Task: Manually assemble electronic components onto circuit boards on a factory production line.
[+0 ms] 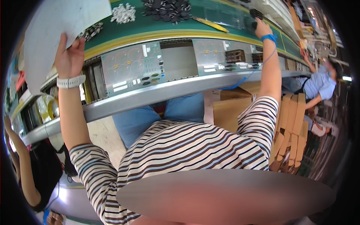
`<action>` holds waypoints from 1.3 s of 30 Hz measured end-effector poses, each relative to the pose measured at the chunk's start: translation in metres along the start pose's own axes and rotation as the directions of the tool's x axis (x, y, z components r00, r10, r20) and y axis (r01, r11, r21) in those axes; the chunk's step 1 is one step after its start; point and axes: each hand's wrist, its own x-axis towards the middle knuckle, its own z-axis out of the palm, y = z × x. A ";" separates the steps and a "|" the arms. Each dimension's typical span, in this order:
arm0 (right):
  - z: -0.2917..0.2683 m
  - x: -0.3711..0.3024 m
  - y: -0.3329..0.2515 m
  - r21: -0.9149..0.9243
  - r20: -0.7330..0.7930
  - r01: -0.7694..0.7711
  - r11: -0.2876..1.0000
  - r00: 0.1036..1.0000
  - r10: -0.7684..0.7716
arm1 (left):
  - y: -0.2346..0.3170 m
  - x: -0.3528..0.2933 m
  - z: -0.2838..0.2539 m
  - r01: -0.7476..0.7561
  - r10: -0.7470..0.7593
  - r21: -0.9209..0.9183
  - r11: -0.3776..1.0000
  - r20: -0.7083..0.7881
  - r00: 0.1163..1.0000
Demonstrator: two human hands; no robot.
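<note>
My left hand point(72, 56) is raised at the upper left, palm toward me, fingers curled and thumb upright. It overlaps a large pale grey sheet point(48, 33); whatever the fingers hold is hidden. Just beyond the fingertips lies a pile of small black-and-white parts point(93, 31). At the far right, my right hand point(263, 29) reaches over the green bench with its fingers closed around a small black part point(255, 25). More black parts point(256, 14) lie by its fingertips. A blue wrist strap point(269, 37) with a coiled cord circles that wrist.
Circuit boards point(131, 69) point(213, 56) sit along the metal-edged rail point(165, 90). Behind them are white parts point(123, 13), black discs point(167, 10), a yellow tool point(210, 24) and a clear tray point(221, 13). Cardboard point(232, 112) stands right of my legs; other people flank me.
</note>
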 end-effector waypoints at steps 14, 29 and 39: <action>-0.038 -0.009 -0.039 0.458 -0.267 0.081 0.885 0.962 0.050 | 0.018 -0.018 -0.004 -0.069 0.073 0.091 0.993 -0.048 0.996; -0.198 -0.207 -0.279 0.359 -0.546 0.894 0.269 0.435 -0.717 | 0.002 0.011 -0.022 -0.047 0.050 0.082 0.996 -0.044 0.998; -0.203 -0.208 -0.290 0.323 -0.456 0.865 0.384 0.497 -0.738 | -0.011 -0.005 0.049 -0.079 0.071 -0.022 0.997 -0.258 0.963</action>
